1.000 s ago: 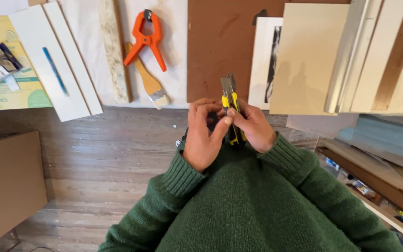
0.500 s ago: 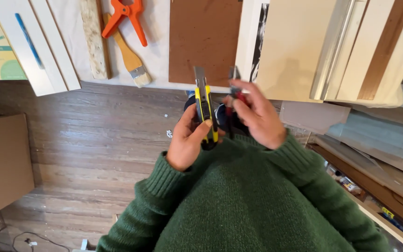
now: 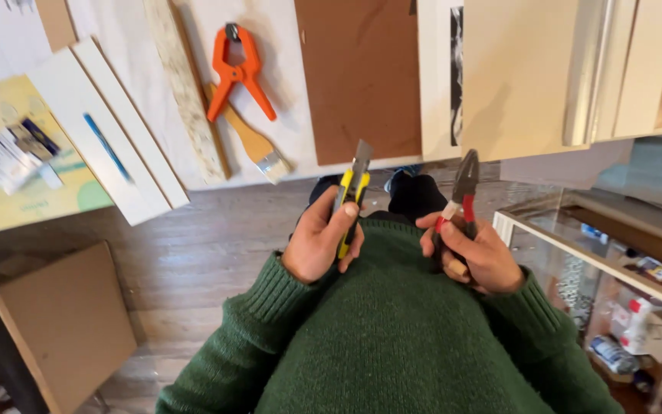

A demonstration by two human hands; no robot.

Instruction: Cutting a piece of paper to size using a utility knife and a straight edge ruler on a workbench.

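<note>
Low in the frame's centre, the left hand (image 3: 317, 244) has its grip clamped on one yellow utility knife (image 3: 352, 198), blade extended and pointing up the frame. The right hand (image 3: 475, 257) grips one pair of red-handled pliers (image 3: 460, 201), jaws up. The two tools are held apart in front of the green sweater. On the bench (image 3: 312, 149) across the top lie one orange spring clamp (image 3: 237, 73), one paintbrush (image 3: 256, 145) and one brown board (image 3: 358, 77).
</note>
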